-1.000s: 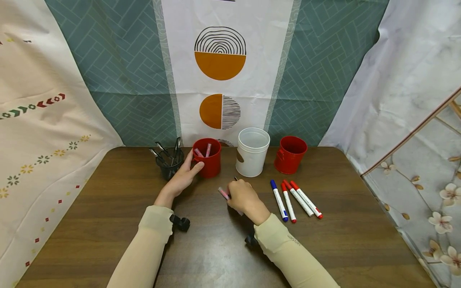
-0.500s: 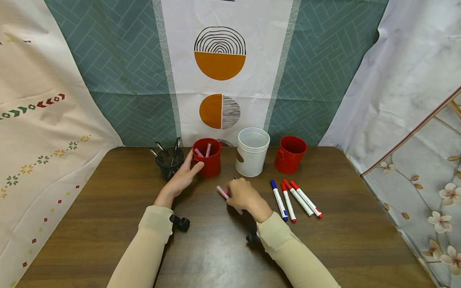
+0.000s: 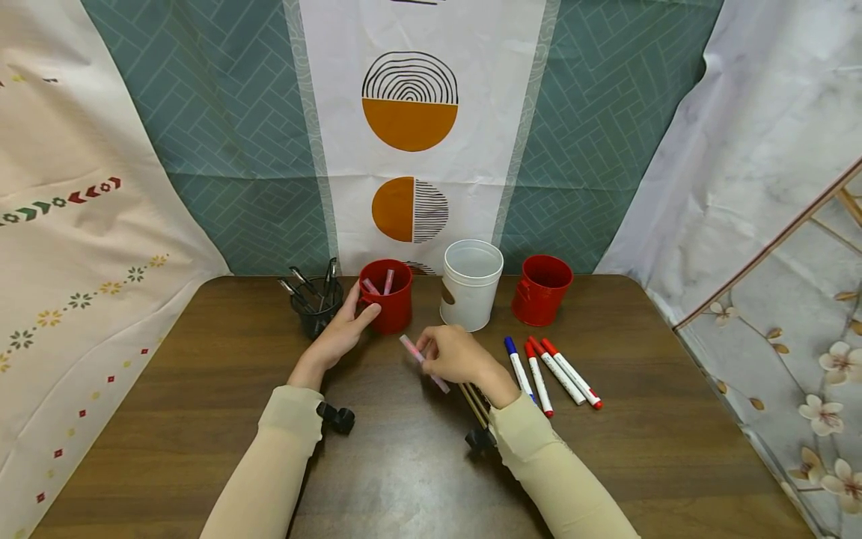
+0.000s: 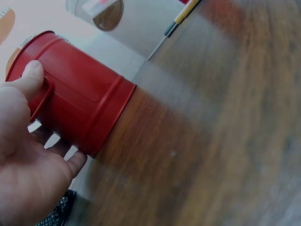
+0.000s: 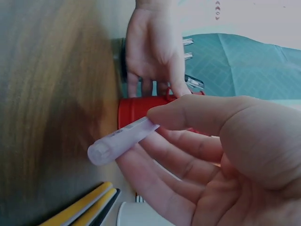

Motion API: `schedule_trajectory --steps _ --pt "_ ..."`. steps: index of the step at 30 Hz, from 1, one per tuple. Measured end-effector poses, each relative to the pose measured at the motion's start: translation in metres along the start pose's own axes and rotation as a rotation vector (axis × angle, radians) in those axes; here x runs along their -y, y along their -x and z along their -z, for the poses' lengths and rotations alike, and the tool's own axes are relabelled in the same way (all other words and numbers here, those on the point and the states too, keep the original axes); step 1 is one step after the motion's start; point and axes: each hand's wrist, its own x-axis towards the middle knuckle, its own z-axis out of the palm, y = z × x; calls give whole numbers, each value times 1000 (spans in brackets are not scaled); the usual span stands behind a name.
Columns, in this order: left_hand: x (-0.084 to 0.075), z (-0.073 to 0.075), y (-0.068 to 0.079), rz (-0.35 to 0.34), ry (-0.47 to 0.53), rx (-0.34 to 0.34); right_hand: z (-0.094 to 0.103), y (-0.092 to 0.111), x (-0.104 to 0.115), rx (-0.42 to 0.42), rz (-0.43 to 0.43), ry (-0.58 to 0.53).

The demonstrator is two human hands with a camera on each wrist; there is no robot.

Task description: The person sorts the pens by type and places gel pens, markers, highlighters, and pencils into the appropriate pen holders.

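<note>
My left hand [image 3: 335, 331] holds a red metal mug [image 3: 393, 308] at its handle side. In the left wrist view its thumb lies on the handle, with the other fingers partly hidden behind the mug [image 4: 77, 89]. Two pinkish sticks [image 3: 389, 281] stand in that mug. Just in front, my right hand [image 3: 461, 356] pinches a slim, translucent pale pink pen [image 3: 408, 345] between thumb and fingers. The pen [image 5: 120, 142] is tilted and looks raised off the table in the right wrist view. Thin yellow-handled sticks [image 3: 474, 404] lie beneath my right wrist, partly covered.
A black mesh cup [image 3: 316, 318] with several pens stands left of the held mug. To the right are a white canister [image 3: 471, 299] and a second red mug [image 3: 542, 292]. Red markers [image 3: 566, 374] and a blue marker [image 3: 518, 363] lie on the brown table [image 3: 222, 419].
My right hand has lifted slightly with the pink pen and turned, uncovering the yellow-handled sticks under the wrist. The left hand and its mug have stayed in place.
</note>
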Motion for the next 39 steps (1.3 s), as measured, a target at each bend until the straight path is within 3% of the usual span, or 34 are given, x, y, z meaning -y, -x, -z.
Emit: schedule_trajectory --steps 6,30,39 --pt "1 -1 0 -11 -3 -4 6 -2 -4 -10 11 -114" --pt "5 0 -1 -24 -10 -9 12 -4 -5 -174 132 -262" --pt "4 1 -1 -26 -8 -4 16 -4 -1 -241 114 -323"
